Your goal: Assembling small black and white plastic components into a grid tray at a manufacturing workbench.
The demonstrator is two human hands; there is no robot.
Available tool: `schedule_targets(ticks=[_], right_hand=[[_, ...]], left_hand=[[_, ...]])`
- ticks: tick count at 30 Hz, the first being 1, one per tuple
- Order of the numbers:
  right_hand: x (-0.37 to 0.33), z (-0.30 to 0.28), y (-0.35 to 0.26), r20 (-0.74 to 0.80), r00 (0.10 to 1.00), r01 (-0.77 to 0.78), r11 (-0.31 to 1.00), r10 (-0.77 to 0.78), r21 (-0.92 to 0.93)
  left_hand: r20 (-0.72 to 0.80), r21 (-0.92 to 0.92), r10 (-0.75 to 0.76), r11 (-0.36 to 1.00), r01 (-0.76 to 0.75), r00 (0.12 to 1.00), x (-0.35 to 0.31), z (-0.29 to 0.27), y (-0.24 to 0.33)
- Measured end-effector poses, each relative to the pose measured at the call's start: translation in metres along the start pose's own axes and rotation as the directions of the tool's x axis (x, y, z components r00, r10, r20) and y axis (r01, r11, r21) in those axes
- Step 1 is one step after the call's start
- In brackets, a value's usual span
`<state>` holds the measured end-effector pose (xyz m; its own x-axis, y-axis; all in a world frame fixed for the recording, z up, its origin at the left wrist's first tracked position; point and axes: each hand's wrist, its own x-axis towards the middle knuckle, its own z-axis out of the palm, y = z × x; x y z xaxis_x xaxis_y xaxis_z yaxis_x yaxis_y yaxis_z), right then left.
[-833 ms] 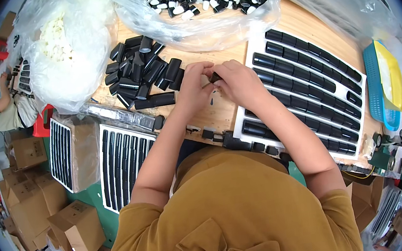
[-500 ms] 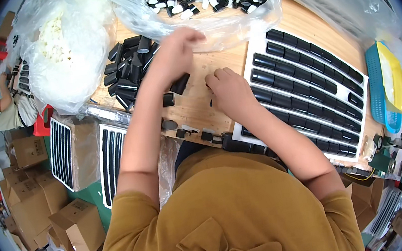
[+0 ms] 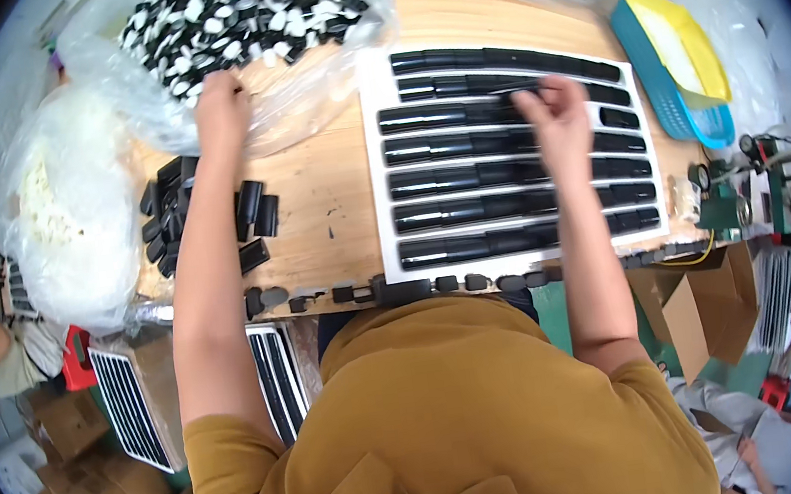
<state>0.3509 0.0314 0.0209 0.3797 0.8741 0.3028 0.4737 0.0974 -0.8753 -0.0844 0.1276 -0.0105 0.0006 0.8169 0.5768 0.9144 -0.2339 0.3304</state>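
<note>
My left hand (image 3: 223, 115) reaches to the near edge of a heap of small black and white pieces (image 3: 239, 19) in an open clear plastic bag (image 3: 296, 116). Its fingers are closed, and a dark bit shows at the fingertips, too small to name. Above a white tray (image 3: 384, 199) filled with rows of glossy black cylindrical pieces (image 3: 462, 145), my right hand (image 3: 562, 123) has thumb and fingers curled toward each other. Something dark lies at its fingertips, hard to separate from the rows below. One short black piece (image 3: 619, 118) sits beside a white gap in its row.
Loose black tube-like pieces (image 3: 258, 210) lie by my left forearm. Further left is a clear bag of pale pieces (image 3: 51, 215). A blue basket (image 3: 655, 67) with a yellow one (image 3: 685, 34) stands right of the tray. Cardboard boxes (image 3: 709, 307) are below the table.
The view has swung to the right. My left hand has moved from above the loose black pieces to the black-and-white heap. The right hand has gone from the bare wood to over the tray.
</note>
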Motion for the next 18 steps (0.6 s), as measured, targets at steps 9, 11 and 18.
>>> schedule_targets(ticks=[9,11,18], right_hand=[[0.058,-0.091,0.126,-0.207,0.972,-0.185,0.899,0.108,-0.398],[0.052,-0.086,0.103,-0.144,0.981,-0.188,0.838,0.132,-0.512],[0.046,-0.101,0.107,-0.127,0.980,-0.011,0.596,-0.153,-0.803]], left_hand=[[0.217,-0.751,-0.450,0.489,0.443,0.866,-0.043,-0.055,0.094],[0.451,-0.732,-0.474,0.288,0.618,0.756,-0.064,-0.059,0.100],[0.466,-0.717,-0.414,0.341,0.608,0.782,-0.126,-0.056,0.107]])
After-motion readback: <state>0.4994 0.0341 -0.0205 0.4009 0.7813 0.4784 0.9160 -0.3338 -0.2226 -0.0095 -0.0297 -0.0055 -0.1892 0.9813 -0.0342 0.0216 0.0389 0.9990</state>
